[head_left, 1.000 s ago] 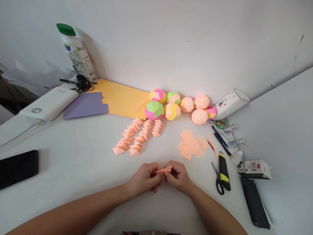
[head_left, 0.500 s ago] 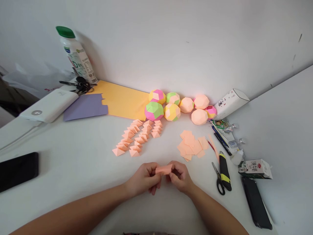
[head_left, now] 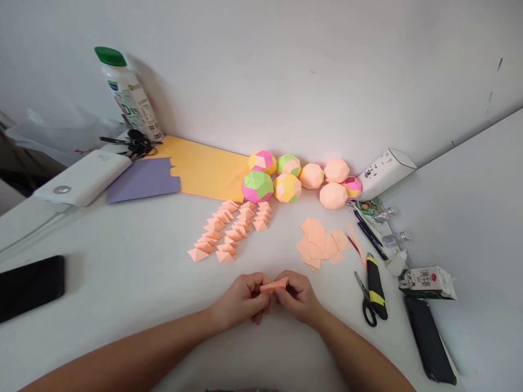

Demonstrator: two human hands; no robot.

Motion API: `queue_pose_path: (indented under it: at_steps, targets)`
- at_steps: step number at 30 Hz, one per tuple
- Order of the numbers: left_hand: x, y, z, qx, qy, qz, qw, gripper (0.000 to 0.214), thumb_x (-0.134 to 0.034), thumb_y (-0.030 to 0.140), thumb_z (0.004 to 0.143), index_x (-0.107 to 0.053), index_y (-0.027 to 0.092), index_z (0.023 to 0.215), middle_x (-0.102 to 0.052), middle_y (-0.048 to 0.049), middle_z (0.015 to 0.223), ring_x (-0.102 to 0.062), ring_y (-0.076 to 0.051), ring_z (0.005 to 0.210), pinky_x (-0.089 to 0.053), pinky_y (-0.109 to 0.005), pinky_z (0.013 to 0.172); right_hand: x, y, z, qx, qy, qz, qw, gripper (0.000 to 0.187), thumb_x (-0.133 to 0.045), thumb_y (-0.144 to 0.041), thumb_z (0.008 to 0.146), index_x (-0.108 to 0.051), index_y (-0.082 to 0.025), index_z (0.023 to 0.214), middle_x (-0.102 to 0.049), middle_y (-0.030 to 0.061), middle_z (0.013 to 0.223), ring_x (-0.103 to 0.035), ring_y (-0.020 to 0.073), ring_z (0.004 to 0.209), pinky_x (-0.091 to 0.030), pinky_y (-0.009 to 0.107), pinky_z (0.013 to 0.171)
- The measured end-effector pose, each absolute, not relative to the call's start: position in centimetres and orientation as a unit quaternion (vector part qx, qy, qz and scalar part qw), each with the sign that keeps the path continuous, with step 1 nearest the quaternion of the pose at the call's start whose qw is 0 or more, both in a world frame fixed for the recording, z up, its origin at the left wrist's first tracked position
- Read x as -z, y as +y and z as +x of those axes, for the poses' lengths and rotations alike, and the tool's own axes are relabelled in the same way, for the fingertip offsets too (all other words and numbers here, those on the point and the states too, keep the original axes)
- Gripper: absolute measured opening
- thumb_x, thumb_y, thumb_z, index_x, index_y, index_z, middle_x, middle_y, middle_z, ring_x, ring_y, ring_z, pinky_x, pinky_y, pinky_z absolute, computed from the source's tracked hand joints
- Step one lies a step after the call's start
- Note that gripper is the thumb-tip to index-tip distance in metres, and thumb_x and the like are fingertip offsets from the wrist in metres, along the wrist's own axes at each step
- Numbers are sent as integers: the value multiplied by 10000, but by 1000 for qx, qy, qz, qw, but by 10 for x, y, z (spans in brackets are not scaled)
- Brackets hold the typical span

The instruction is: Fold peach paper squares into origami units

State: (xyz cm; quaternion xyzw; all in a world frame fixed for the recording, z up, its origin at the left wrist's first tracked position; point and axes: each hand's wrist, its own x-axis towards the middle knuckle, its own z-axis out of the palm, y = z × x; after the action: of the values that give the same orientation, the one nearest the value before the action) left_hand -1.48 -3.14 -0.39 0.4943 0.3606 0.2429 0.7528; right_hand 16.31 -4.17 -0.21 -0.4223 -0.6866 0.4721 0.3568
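Observation:
Between both hands, near the table's front, is a small peach paper piece (head_left: pixel 273 285), bent along its length. My left hand (head_left: pixel 245 296) pinches its left end with thumb and fingers. On the right end, my right hand (head_left: pixel 300 295) closes its thumb and fingers round the paper. Beyond the hands lies a loose pile of flat peach paper pieces (head_left: pixel 322 242). Rows of folded peach paper units (head_left: pixel 212 228) stand to the left of that pile. Several faceted paper balls (head_left: pixel 287 188) in peach, yellow, green and pink sit farther back.
Scissors (head_left: pixel 365 302) and a yellow-black utility knife (head_left: pixel 376 286) lie at right, near a milk carton (head_left: pixel 427 282) and a black case (head_left: pixel 430 340). At left are a phone (head_left: pixel 30 286), a white power strip (head_left: pixel 84 177), purple paper (head_left: pixel 143 179), yellow paper (head_left: pixel 208 167) and a bottle (head_left: pixel 133 98).
The paper piece now shows a narrower face, folded or tilted further. My right thumb has shifted left along its lower edge. Both hands stay in nearly the same place.

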Motion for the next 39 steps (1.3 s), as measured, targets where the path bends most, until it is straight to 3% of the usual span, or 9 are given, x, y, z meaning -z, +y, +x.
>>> queue_pose_path:
  at_steps: [12, 25, 32, 39]
  targets:
    - [3, -31, -15, -254, 376, 455, 766, 121, -520, 222, 766, -443, 179, 683, -586, 41, 527, -513, -76, 374, -379, -184, 392, 4, -42, 166, -547, -585, -462, 382, 257, -540, -371, 808, -537, -166, 655, -518, -5, 553, -465, 110, 483, -373, 238, 457]
    - [-2, -28, -14, -322, 345, 423, 774, 268, -562, 423, 823, -448, 182, 852, -589, 33, 580, -561, -110, 494, -449, -224, 467, 1, -42, 162, -528, -617, -450, 370, 272, -524, -375, 834, -530, -171, 654, -509, -1, 583, -453, 113, 511, -378, 244, 484]
    - [3, -29, -14, -308, 363, 429, 767, 329, -519, 485, 834, -445, 172, 766, -613, 13, 655, -562, -98, 433, -440, -223, 430, -2, -43, 160, -536, -611, -450, 370, 284, -482, -383, 869, -529, -169, 687, -535, 11, 613, -471, 113, 517, -381, 240, 482]
    - [2, -28, -14, -291, 375, 431, 767, 364, -543, 519, 802, -439, 178, 729, -615, 16, 610, -548, -97, 413, -420, -210, 408, 5, -44, 164, -559, -561, -482, 376, 212, -540, -383, 845, -538, -171, 838, -570, 3, 641, -527, 116, 530, -425, 239, 501]
